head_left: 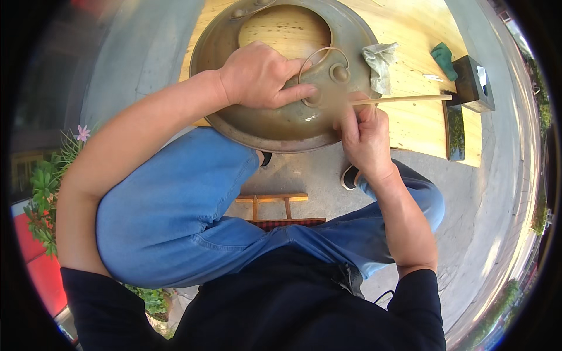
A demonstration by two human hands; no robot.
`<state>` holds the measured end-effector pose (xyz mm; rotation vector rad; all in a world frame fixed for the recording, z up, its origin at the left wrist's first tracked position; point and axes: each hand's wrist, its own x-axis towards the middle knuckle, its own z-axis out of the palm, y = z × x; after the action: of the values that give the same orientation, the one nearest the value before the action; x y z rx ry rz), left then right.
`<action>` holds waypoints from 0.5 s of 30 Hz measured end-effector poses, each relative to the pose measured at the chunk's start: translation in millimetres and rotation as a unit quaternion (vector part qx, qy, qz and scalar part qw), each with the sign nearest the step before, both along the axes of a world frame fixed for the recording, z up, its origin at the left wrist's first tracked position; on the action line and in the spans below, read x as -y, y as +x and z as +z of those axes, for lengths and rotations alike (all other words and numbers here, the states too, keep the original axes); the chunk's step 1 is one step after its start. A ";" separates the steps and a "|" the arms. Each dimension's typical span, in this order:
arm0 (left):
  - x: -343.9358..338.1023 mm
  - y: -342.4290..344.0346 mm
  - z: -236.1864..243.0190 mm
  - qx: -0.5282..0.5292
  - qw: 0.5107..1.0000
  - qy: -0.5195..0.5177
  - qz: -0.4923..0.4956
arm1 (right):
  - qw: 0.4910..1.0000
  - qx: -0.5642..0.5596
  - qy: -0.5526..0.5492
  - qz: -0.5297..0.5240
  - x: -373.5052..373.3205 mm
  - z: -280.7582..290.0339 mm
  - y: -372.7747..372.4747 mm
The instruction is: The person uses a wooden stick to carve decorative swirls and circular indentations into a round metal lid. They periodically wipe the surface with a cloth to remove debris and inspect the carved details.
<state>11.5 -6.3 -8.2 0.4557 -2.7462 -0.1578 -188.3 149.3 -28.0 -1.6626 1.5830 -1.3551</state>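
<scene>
A large bronze-coloured metal pan [222, 47], round, with a wide opening and raised domed bumps, rests at the table's front. My left hand [263, 82] lies on it with curled fingers and its thumb across a bump; what the fingers grip, if anything, is unclear. A thin ring [345, 55] circles the bumps beside that hand. My right hand [366, 131] is closed on a pale wooden stick [421, 98] at the pan's front right; the area around its fingertips is blurred. A crumpled whitish cloth [380, 61] lies on the pan's right rim.
The wooden table [410, 126] holds a dark box [474, 90], green cloth [443, 61] and flat black object [455, 143]. Below are my jean-clad legs and a small wooden seat [272, 198] with checked fabric. Plants [44, 199] and a red surface [35, 263] stand at left.
</scene>
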 end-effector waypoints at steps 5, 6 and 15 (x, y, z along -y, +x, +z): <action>-1.7 1.1 1.8 -0.001 1.000 0.007 0.006 | 0.986 0.082 0.147 -0.011 12.2 7.1 -19.0; -2.6 -0.4 -0.4 -0.003 1.000 0.008 0.005 | 0.987 0.098 0.130 0.002 3.7 3.9 -5.9; -2.0 -3.0 3.5 -0.001 1.000 0.009 0.008 | 0.990 0.101 0.097 0.026 -1.4 -0.9 0.5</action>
<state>8.5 -4.3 -4.6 0.4813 -2.7400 -0.1781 -187.8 150.7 -28.9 -1.3964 1.4909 -1.2561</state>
